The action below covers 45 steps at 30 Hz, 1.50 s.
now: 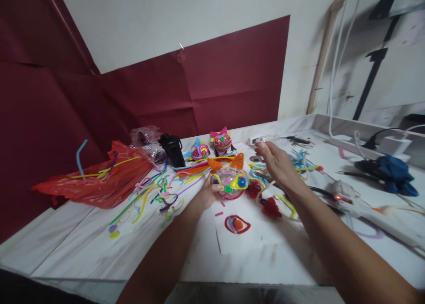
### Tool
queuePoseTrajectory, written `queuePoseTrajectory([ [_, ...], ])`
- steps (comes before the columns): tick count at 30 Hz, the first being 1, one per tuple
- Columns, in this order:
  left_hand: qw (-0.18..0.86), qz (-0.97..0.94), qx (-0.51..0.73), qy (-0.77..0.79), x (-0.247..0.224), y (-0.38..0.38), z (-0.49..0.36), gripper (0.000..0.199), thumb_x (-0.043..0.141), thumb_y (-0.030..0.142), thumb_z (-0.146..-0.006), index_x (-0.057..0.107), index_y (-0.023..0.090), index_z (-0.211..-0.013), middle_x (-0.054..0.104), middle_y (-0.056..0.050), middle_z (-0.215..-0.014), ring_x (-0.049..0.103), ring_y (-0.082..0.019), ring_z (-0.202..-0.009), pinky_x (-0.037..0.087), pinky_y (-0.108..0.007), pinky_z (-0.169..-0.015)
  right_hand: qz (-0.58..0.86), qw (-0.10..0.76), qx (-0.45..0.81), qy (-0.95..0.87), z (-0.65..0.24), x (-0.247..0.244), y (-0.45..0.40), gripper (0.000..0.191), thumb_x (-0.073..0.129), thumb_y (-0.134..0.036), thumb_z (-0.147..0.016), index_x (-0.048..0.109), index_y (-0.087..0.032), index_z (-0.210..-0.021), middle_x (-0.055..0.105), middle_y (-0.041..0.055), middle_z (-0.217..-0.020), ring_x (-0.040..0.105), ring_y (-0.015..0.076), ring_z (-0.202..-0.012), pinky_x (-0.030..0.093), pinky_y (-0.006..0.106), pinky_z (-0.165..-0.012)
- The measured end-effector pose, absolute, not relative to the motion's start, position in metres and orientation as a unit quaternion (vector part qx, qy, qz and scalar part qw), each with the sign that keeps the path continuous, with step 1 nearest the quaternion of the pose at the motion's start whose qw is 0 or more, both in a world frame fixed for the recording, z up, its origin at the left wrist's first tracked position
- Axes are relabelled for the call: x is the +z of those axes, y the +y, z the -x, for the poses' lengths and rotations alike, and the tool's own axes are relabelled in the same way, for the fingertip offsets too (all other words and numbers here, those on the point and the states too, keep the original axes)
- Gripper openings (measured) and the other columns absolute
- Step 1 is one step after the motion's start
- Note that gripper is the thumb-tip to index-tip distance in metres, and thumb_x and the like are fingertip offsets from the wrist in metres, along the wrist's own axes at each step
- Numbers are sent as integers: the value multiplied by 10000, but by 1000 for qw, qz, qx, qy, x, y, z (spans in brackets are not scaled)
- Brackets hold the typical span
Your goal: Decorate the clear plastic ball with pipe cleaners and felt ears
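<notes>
My left hand (208,192) is closed on the left side of a craft animal head (229,193) with orange pipe-cleaner ears, yellow-and-blue eyes and a green nose. My right hand (274,160) is raised to the right of the head and apart from it. Its fingers stretch away from me, and I see nothing in them. Below the head, a red-rimmed eye shape (237,224) with an orange centre lies on white paper (229,245). Dark red fuzzy pieces (271,207) lie beneath my right forearm.
Two finished-looking craft heads, one pink-eared (222,141) and one blue-eared (199,150), stand at the back beside a black bottle (172,150). Pipe cleaners (146,198) and a red plastic bag (102,186) spread leftward. A power strip (375,215) with cables lies at the right.
</notes>
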<state>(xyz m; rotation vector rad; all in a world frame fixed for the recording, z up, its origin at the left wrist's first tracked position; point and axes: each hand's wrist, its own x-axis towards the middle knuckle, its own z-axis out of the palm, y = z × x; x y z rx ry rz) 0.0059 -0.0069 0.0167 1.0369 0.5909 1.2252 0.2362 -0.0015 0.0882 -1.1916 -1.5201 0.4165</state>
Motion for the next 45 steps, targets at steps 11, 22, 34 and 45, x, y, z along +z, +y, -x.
queuePoseTrajectory([
  [11,642,-475,537,272,15,-6,-6,646,794,212,-541,575,234,-1149,708,-41,-1083,649,-253,-1026,482,-390,-915,391,541,-6,-744,-211,81,-30,233,474,-292,-931,687,-201,-958,689,109,-970,649,280,-938,506,438,-830],
  [22,636,-455,555,283,13,-1,-2,590,774,154,-527,594,240,-1082,707,-5,-990,653,-201,-878,505,-356,-806,385,489,30,-783,-235,21,-109,185,483,-231,-970,653,-238,-1042,719,95,-1001,721,245,-895,603,372,-745],
  [34,621,-441,575,298,13,-1,3,583,782,166,-531,619,236,-1086,717,-5,-970,672,-192,-880,502,-354,-850,392,485,141,-769,-239,-22,-146,85,523,-300,-913,507,-358,-853,616,8,-738,660,272,-626,579,429,-547],
  [45,594,-446,591,314,11,5,8,576,756,177,-574,600,251,-1124,714,2,-964,680,-183,-843,516,-345,-826,368,509,136,-766,-238,-22,-140,75,513,-338,-890,508,-371,-823,644,-9,-680,668,258,-561,573,382,-461],
])
